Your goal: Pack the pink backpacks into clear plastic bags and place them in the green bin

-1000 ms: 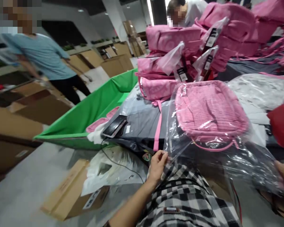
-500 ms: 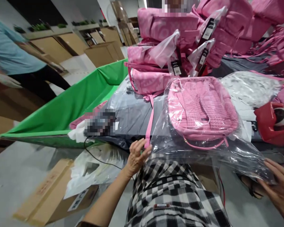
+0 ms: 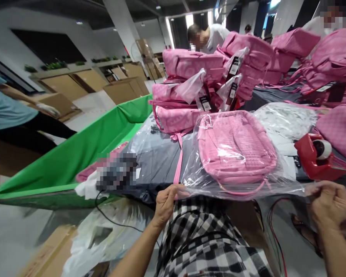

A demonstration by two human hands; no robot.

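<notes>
A pink backpack [image 3: 238, 148] lies flat inside a clear plastic bag [image 3: 190, 175] at the table's near edge. My left hand [image 3: 166, 202] pinches the bag's left near corner, beside a dangling pink strap [image 3: 178, 163]. At the other end, my right hand [image 3: 330, 204] is closed on the right corner of the same bag, slightly blurred. Between both hands the bag's near edge is stretched in a line, below the backpack's thin pink loop.
Stacked pink backpacks [image 3: 187, 63] with hanging tags stand behind. A red tape dispenser [image 3: 317, 159] sits at the right. A green fabric-lined bin [image 3: 103, 127] is on the left, with a person in a blue shirt [image 3: 10, 104] beyond. Another person [image 3: 213, 38] bends behind the stacks.
My right hand has risen and now grips the bag corner, drawing its near edge straight. My left fingers have closed on the other corner. The camera view has tilted up.
</notes>
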